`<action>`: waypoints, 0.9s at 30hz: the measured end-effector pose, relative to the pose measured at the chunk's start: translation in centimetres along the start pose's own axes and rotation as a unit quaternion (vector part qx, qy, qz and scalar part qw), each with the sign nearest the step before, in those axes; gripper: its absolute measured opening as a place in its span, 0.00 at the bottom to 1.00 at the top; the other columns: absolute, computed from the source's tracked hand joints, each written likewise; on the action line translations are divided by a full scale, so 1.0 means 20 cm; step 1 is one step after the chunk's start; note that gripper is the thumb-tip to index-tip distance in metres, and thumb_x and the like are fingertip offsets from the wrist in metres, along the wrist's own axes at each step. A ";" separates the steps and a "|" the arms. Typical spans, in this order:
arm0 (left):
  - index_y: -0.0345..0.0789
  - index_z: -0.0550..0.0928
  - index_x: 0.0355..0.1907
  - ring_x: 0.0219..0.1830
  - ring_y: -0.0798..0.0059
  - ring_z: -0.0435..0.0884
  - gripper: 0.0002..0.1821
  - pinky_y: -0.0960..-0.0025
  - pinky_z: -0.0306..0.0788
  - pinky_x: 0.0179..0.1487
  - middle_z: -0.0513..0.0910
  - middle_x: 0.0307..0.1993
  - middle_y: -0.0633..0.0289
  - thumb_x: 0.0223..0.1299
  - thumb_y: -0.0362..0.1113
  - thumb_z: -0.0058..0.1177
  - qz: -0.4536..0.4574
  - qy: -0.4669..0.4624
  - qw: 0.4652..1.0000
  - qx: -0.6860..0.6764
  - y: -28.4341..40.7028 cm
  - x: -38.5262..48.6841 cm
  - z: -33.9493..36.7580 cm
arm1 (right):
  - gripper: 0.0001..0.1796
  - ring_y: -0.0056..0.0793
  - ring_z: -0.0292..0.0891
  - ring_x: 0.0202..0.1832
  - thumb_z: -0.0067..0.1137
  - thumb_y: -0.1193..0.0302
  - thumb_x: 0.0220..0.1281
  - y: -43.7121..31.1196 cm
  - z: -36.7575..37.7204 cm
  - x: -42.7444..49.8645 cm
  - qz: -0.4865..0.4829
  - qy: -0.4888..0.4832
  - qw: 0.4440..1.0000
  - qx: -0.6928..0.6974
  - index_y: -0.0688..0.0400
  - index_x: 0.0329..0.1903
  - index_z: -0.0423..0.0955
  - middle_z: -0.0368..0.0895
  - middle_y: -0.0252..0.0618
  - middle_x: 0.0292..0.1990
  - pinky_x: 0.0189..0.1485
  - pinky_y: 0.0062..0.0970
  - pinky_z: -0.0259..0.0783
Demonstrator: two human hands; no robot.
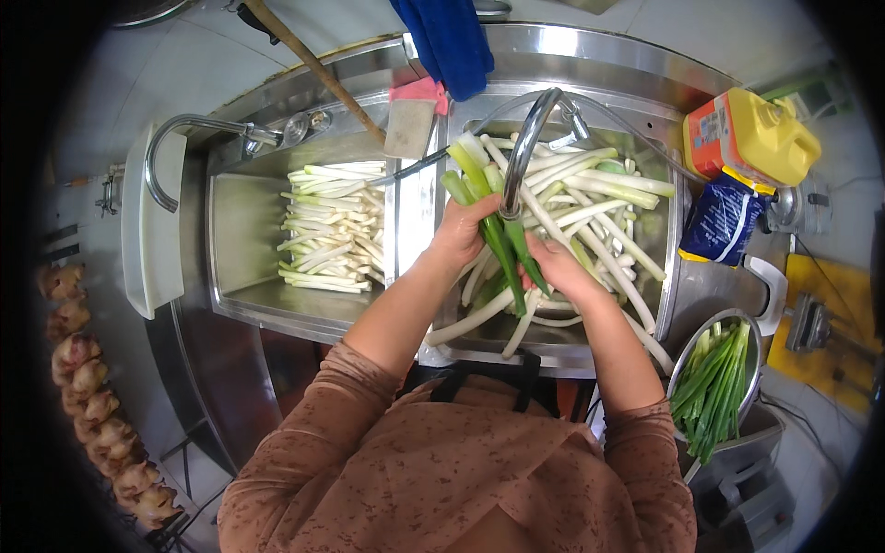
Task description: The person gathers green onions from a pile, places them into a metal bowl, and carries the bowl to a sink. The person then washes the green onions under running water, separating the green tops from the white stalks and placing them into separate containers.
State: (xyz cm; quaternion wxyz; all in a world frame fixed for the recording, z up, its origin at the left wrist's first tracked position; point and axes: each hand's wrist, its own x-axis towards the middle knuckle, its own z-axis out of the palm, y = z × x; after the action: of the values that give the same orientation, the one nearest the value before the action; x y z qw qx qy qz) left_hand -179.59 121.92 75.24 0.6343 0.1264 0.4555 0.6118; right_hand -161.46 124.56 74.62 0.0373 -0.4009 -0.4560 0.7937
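Observation:
Over the right-hand sink basin, my left hand [462, 231] is closed around several green leek or large scallion pieces [476, 176], their cut ends pointing up and away. My right hand [556, 265], lower and to the right, has its fingers at the dark green leaves [529, 256]; its fingertips are partly hidden. A curved chrome faucet [529, 148] arches just above both hands and covers part of the greens. Long white stalks [608, 221] lie criss-crossed in the basin under the hands. Shorter white stalks [332, 235] lie stacked in the left-hand basin.
A yellow jug [774, 142] and a blue packet [722, 218] stand at the right. Green leaves [715, 387] fill a metal bowl [757, 332] at lower right. Left are a second faucet [157, 159] and a white plastic tub [142, 276]. A wooden handle [325, 76] leans behind.

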 end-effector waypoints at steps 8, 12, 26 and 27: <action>0.33 0.68 0.60 0.44 0.68 0.77 0.31 0.64 0.74 0.49 0.76 0.43 0.58 0.51 0.26 0.60 0.088 0.082 0.992 0.031 0.24 0.03 0.03 | 0.13 0.41 0.75 0.45 0.53 0.61 0.64 0.15 -0.16 0.06 -0.159 0.274 0.871 -0.376 0.52 0.47 0.77 0.80 0.44 0.42 0.51 0.35 0.70; 0.33 0.66 0.62 0.44 0.67 0.76 0.33 0.64 0.73 0.50 0.75 0.43 0.58 0.52 0.26 0.60 0.131 0.058 0.987 0.070 0.38 0.04 -0.06 | 0.16 0.39 0.72 0.51 0.63 0.64 0.54 0.41 -0.09 0.14 -0.222 0.186 0.798 -0.528 0.49 0.47 0.78 0.77 0.42 0.46 0.55 0.34 0.69; 0.30 0.72 0.51 0.48 0.58 0.77 0.23 0.53 0.70 0.59 0.78 0.44 0.54 0.51 0.34 0.56 -0.076 0.014 0.993 -0.084 0.16 -0.03 -0.30 | 0.19 0.17 0.67 0.30 0.48 0.56 0.71 0.31 -0.42 -0.16 -0.132 0.344 0.930 0.006 0.59 0.37 0.78 0.77 0.28 0.29 0.35 0.22 0.65; 0.28 0.72 0.53 0.50 0.57 0.77 0.25 0.54 0.70 0.59 0.78 0.45 0.52 0.51 0.34 0.56 -0.096 -0.003 0.990 -0.100 0.11 -0.02 -0.30 | 0.19 0.16 0.66 0.29 0.48 0.55 0.71 0.28 -0.36 -0.16 -0.087 0.332 0.938 0.046 0.57 0.37 0.77 0.77 0.27 0.29 0.34 0.21 0.63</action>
State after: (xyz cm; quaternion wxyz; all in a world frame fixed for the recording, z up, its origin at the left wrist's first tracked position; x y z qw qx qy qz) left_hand -185.31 119.68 73.71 0.7007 0.0199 0.3999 0.5905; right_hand -152.76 124.96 70.43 0.2739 -0.5986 -0.4138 0.6288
